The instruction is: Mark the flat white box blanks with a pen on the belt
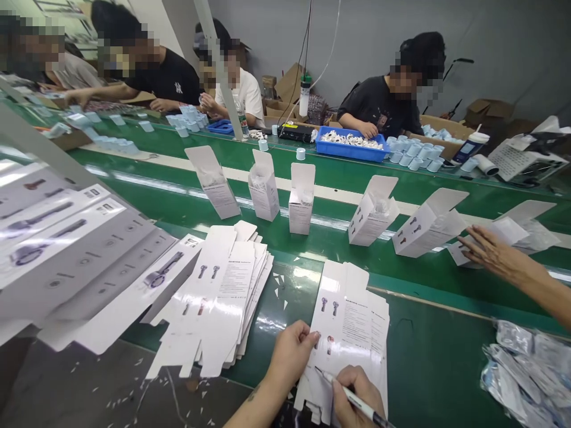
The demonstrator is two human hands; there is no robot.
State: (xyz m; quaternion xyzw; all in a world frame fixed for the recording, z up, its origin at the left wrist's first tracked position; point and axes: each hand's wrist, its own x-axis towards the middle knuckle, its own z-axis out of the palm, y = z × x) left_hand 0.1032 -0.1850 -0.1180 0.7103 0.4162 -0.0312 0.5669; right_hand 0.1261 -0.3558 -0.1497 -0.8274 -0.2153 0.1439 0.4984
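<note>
My left hand [289, 351] rests with curled fingers on the left edge of a small stack of flat white cartons [352, 321], pinning it to the green table. My right hand [354, 395] is closed around a pen [343, 392], its tip touching the top carton near the printed product pictures. A bigger fanned pile of flat cartons [223, 297] lies to the left of my hands.
Several opened white boxes [301, 199] stand on the green conveyor belt [339, 244]. Another person's hand [491, 252] reaches onto a box at the right. Plastic bags [526, 368] lie at the right; stacked cartons [66, 249] fill the left. Several people sit across, beside a blue tray [350, 145].
</note>
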